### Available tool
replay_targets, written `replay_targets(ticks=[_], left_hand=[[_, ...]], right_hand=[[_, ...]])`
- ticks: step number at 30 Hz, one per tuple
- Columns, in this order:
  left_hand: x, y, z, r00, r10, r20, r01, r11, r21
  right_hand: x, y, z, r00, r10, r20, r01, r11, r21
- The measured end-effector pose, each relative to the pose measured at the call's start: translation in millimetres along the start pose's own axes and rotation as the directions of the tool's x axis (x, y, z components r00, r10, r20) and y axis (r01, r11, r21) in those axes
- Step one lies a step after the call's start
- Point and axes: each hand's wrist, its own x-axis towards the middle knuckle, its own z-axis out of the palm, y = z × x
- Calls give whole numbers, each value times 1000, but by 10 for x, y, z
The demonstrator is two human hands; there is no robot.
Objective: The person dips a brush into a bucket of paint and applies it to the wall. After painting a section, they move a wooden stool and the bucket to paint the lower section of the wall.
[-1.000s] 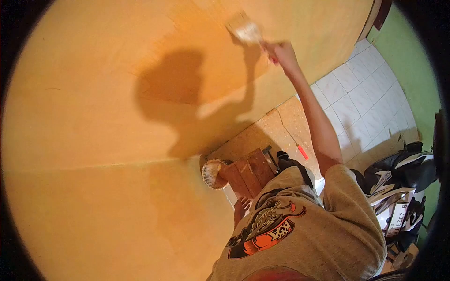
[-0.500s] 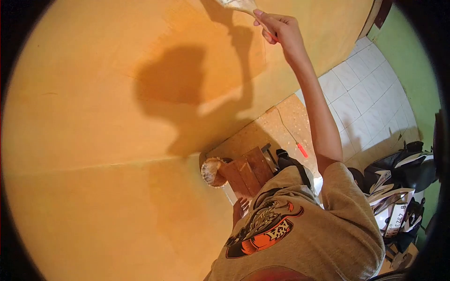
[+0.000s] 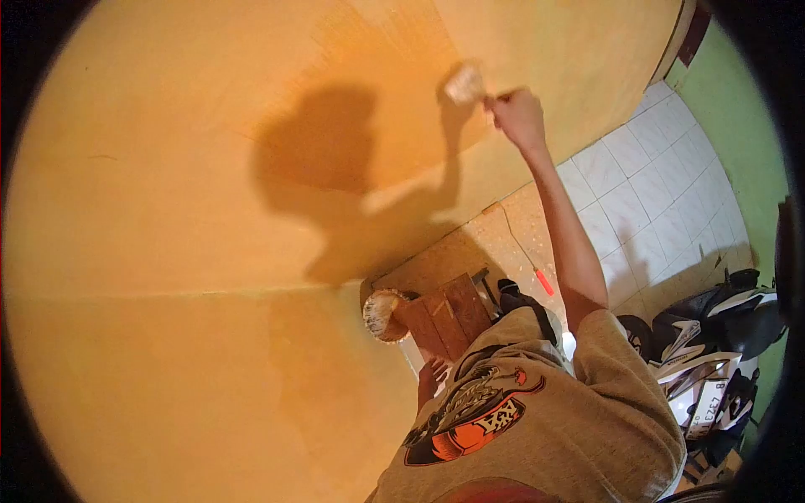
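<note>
My right hand (image 3: 517, 117) is raised in front of the yellow-orange wall (image 3: 168, 201), its fingers closed around the handle of a paintbrush (image 3: 465, 85). The brush head is whitish and blurred by motion, and it overlaps a darker orange patch (image 3: 402, 75) of paint with streaky edges. Low down beside my shirt, my left hand (image 3: 432, 375) shows only in part, fingers apart, close to a brown wooden stool (image 3: 449, 323). A round paint container (image 3: 384, 316) with whitish streaks inside stands by the stool, against the wall corner.
A red-handled tool (image 3: 544, 282) with a thin dark line running from it lies on the speckled floor. White tiles (image 3: 620, 184) cover the floor farther right. A parked motorcycle (image 3: 708, 360) stands at the right, near a green wall (image 3: 738, 142).
My right hand has come down with the paintbrush, whose head now shows whole over the orange patch. My left hand stays by the stool. The view has shifted slightly.
</note>
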Motion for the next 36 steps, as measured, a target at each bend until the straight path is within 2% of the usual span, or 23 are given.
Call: replay_targets(ticks=[1,2,4,5,7,8,10,12,14,15,17,18,20,22,23,25,26,29,31,32,33,35,36], left_hand=[[2,-24,-68,1000,-29,1,29,999,23],[-35,-18,-101,999,-35,-2,35,999,28],[-128,-9,-97,995,27,98,-33,998,54],[-103,-25,-98,995,23,100,-28,998,54],[-11,-21,-91,997,-49,57,48,999,8],[-74,42,-5,999,-21,45,19,999,45],[-120,132,77,999,-22,45,20,999,46],[-101,172,119,999,-20,49,18,999,40],[-82,133,157,998,56,-27,-55,998,29],[-82,136,168,998,60,-24,-59,998,21],[-103,187,154,998,-3,-58,1,1000,-26],[9,112,72,997,1,-74,-3,1000,-25],[-14,71,30,999,22,-31,-23,999,-33],[-95,3,-42,1000,30,5,-30,999,-31],[-117,-22,-49,999,47,21,-46,997,-56],[-107,-74,-26,997,59,42,-55,995,-88],[-108,-55,8,1000,19,11,-19,997,-74],[-141,-28,95,998,-48,-41,47,998,-39],[-145,-20,120,1000,-21,10,22,999,-28],[-132,-68,70,996,40,85,-30,992,-123],[-100,-34,98,995,46,93,-33,990,-135],[-104,-37,126,1000,26,11,-25,996,-87],[-61,-67,122,1000,25,-15,-26,995,-98]], right_hand=[[-22,-245,-142,997,-75,-32,77,996,41],[-61,-463,-252,997,-68,-31,69,997,40],[-134,-737,-393,987,-119,-104,147,935,323],[-120,-698,-374,988,-118,-103,145,937,318],[-49,-548,-234,995,-74,61,22,793,608],[-42,-406,-127,995,-79,60,26,793,608],[-68,81,163,994,56,97,-84,946,313],[-124,645,405,977,160,141,-188,958,217],[-204,811,378,965,228,129,-223,974,-48],[-196,823,349,967,219,130,-215,975,-49],[-145,773,288,988,154,19,-153,987,-46],[-96,625,200,997,67,-33,-70,992,-101],[-121,-4,-122,988,-104,-114,82,979,-186],[-181,-503,-379,959,-210,-190,166,961,-220],[-197,-650,-415,960,-206,-189,162,962,-221],[-208,-864,-426,789,-412,-456,426,901,-78],[-206,-936,-393,790,-415,-452,427,901,-82],[-206,-984,-260,752,-507,-420,496,856,-147],[-246,-743,75,904,-387,-180,382,922,-61],[-309,-565,243,923,-369,-108,365,929,-55],[-396,-374,393,935,-353,-35,351,935,-51],[-578,-88,574,951,-264,160,285,950,-129],[-571,54,685,948,-272,165,294,947,-132]])
